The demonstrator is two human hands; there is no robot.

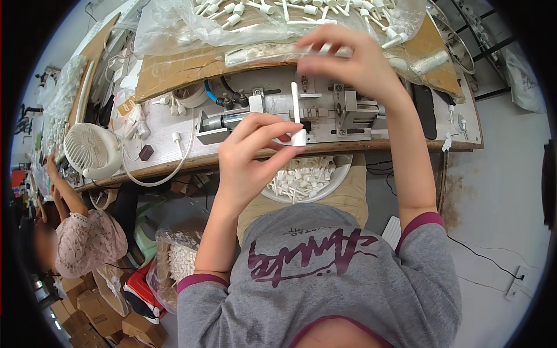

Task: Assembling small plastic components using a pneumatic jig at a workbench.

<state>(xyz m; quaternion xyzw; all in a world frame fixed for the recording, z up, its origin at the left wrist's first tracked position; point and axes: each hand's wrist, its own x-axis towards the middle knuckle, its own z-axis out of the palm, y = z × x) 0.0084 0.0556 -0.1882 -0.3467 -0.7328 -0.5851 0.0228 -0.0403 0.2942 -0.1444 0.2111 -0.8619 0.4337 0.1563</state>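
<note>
The left hand's (246,153) thumb and fingers are pinched close around the fat end of a white stick (296,116), which stands upright with its thin, round tip on top. The right hand (354,66) is up past it, to the right. Its fingers are bent, with a gap by the thumb, but they are too blurry to tell if they hold anything. Behind the stick is a metal machine (348,116) on the table (165,127). Below the left hand, by the lap, is a bowl (339,184) full of small white parts (304,177). Past the machine lies brown cardboard (174,72), with a clear bag (174,26) and lots of white sticks on top. A white fan (91,149) is at the left, and another person (93,243) is near it.
</note>
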